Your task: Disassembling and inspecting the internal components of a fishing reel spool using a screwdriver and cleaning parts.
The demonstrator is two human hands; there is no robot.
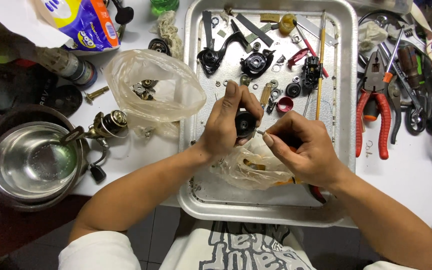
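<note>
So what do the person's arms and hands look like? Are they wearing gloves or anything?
No gloves. The left hand and right hand are both bare, and I can't see any rings or a watch. The forearms are bare too. White short sleeves show near the shoulders, part of a white shirt with a dark printed design on the front.

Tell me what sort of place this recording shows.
Likely a small repair bench for fishing reels: a metal tray of dismantled parts, red-handled pliers, and a spinning reel beside a steel bowl.

Red-handled pliers (373, 107) lie right of the metal tray (346, 100); a steel bowl (31, 160) sits far left, near a fishing reel (107, 125) and clear plastic bag (156, 90).
</note>
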